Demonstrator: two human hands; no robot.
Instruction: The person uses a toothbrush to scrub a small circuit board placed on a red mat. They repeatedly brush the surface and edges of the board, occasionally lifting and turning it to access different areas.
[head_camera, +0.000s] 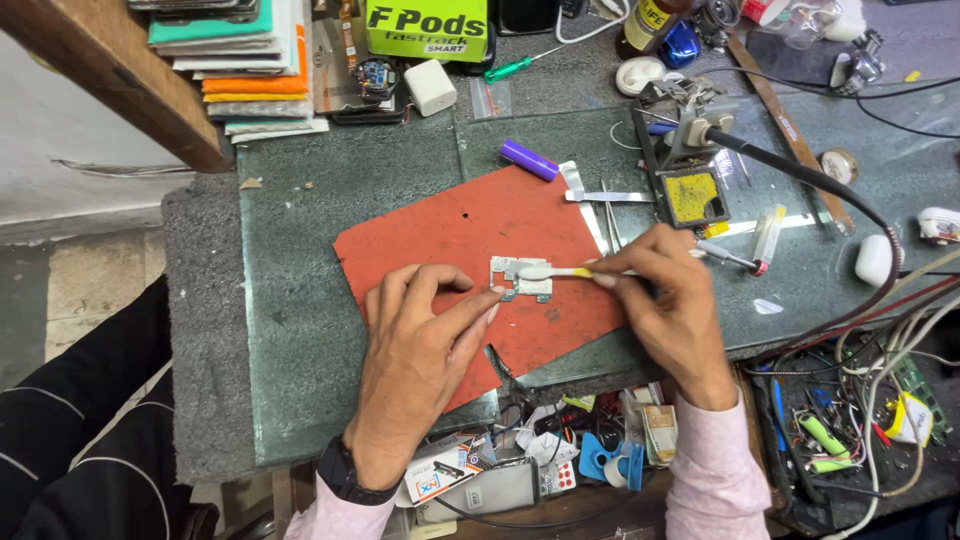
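The bench (300, 330), topped with greenish glass, stretches under both hands and carries a red mat (450, 235) directly beneath them. Beyond the right hand stands a soldering iron holder (690, 170) with a yellow sponge. The left hand (420, 350) lies on the mat, fingers loosely spread, its fingertips pressing the near edge of a small metal part (520, 278). The right hand (670, 290) pinches a white toothbrush (560, 271) by its handle, bristles resting on the part between the hands. Tweezers (610, 215) lie just past the right hand's fingers.
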